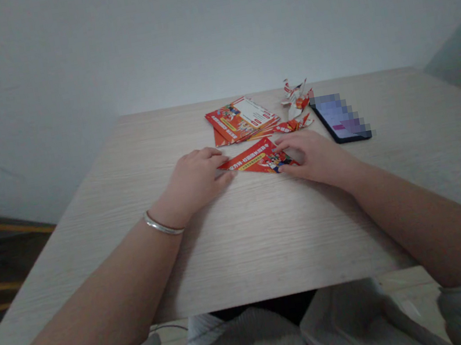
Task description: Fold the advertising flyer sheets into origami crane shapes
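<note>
A red printed paper sheet (255, 160), folded into a triangle, lies flat on the light wooden table (267, 231). My left hand (194, 179) rests curled at its left corner, fingertips pressing the paper down. My right hand (312, 156) presses on its right end, with fingers bent over the edge. A silver bangle (160, 225) circles my left wrist.
Behind the hands sits a stack of red and white leaflets (241, 119). A folded paper figure (297, 99) and a small folded red piece (293, 124) lie to its right. A dark phone (341, 117) lies further right. Walls enclose the table's far side.
</note>
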### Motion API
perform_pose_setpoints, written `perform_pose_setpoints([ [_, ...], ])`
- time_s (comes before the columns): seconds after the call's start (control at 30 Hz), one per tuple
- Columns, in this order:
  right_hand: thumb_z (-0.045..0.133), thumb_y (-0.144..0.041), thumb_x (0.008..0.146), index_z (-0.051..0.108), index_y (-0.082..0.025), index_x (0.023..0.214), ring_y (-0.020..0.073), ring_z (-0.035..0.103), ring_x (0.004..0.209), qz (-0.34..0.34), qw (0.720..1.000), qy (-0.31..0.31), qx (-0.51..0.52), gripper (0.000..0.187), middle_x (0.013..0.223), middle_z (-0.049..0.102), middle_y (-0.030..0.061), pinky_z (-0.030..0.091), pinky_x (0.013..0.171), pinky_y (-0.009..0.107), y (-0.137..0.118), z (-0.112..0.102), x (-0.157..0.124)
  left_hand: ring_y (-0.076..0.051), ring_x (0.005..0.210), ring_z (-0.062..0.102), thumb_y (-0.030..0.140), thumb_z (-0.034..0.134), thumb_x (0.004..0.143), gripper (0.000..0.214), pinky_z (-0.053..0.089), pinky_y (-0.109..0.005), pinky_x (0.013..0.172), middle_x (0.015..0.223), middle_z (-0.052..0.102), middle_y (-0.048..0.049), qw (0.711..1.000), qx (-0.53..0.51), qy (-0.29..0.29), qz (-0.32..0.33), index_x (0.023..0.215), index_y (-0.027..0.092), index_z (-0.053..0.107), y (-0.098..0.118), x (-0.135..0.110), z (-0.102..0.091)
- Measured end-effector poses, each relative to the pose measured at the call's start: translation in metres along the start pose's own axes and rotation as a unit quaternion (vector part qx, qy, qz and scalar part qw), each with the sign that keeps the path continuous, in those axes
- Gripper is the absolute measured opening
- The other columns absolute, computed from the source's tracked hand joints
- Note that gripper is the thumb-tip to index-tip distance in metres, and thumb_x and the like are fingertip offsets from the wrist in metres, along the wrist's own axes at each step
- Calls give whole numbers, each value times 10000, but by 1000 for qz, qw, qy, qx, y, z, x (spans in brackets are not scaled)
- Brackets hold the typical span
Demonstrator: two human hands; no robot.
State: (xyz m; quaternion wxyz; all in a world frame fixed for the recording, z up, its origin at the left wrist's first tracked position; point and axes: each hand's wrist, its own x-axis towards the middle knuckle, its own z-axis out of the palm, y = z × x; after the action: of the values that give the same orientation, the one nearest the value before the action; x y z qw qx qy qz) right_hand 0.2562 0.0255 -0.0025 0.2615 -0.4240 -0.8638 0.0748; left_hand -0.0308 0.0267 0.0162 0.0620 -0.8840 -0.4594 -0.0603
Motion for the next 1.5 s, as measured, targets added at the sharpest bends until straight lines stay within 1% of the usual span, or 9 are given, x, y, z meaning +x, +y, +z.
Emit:
perform_pose_setpoints([
  [0.13, 787, -337, 765, 627, -174, 1334, 350, 616, 1261, 49, 998, -38, -2, 613, 1379, 657, 169, 460, 1087, 550, 2, 3, 0, -298, 1153, 664, 347, 522, 951, 361, 514, -440, 1015, 1247, 721, -126, 1000, -14, 10, 4, 1173, 154, 730, -1, 1, 3],
  [0.27, 781, -325, 788, 568, -193, 1416, 345, 573, 1331, 51, 997, -47, 42, 676, 1450, 610, 166, 422, 1136, 572, 3, 6, 1, -281, 1118, 680, 293, 518, 936, 312, 517, -441, 1015, 1169, 751, -108, 998, -64, 10, 1, 1119, 162, 733, 0, 2, 4],
  [0.47, 763, -182, 746, 509, -176, 1473, 342, 547, 1364, 62, 995, -12, 73, 770, 1490, 573, 173, 439, 1135, 553, -3, 3, 2, -244, 922, 702, 253, 619, 839, 194, 553, -399, 879, 1011, 757, -84, 982, -167, 25, -83, 991, 168, 704, 7, 4, 2],
  [0.6, 759, -161, 721, 472, -249, 1495, 337, 565, 1327, 51, 995, 46, 73, 830, 1465, 585, 139, 502, 1061, 540, -6, 2, 2, -219, 978, 665, 160, 621, 800, 50, 543, -370, 894, 1029, 709, -80, 974, -220, 54, -31, 845, 179, 633, 9, 4, 0],
  [0.8, 685, -132, 767, 645, -240, 1223, 304, 608, 1235, -3, 995, 85, 48, 470, 1308, 661, 122, 495, 1053, 510, -6, -2, 3, -217, 1156, 615, 88, 562, 852, 111, 529, -379, 991, 1194, 635, -110, 966, -238, 68, 76, 798, 179, 600, 13, 1, -3],
  [0.93, 665, -125, 791, 714, -231, 952, 316, 577, 1291, -51, 995, 83, 21, 198, 1377, 627, 118, 449, 1092, 543, -1, -2, 3, -285, 1349, 522, 131, 563, 907, 122, 472, -438, 1105, 1410, 540, -170, 974, -184, 60, 120, 872, 158, 677, 17, -3, -7],
  [1.1, 694, -128, 793, 761, -246, 936, 346, 501, 1385, -96, 992, 78, -28, 197, 1471, 579, 82, 370, 1160, 595, 0, -2, 2, -306, 1400, 487, 307, 564, 976, 243, 414, -463, 1177, 1508, 495, -173, 974, -173, 48, 138, 1041, 153, 740, 19, -2, -10],
  [1.23, 699, -83, 763, 783, -267, 940, 357, 453, 1422, -105, 990, 42, -79, 268, 1499, 552, 47, 368, 1174, 611, -5, -6, 1, -263, 1180, 642, 310, 445, 1029, 351, 489, -454, 1083, 1267, 700, -134, 980, -171, 26, 101, 1076, 144, 751, 19, 1, -9],
  [1.5, 719, -157, 832, 782, -293, 1005, 331, 366, 1465, -96, 976, 54, -187, 229, 1575, 460, 21, 338, 1206, 550, -24, -17, -2, -242, 959, 702, 265, 604, 912, 275, 536, -380, 895, 1070, 780, -68, 989, -144, 0, -15, 1128, 202, 762, 19, 0, -8],
])
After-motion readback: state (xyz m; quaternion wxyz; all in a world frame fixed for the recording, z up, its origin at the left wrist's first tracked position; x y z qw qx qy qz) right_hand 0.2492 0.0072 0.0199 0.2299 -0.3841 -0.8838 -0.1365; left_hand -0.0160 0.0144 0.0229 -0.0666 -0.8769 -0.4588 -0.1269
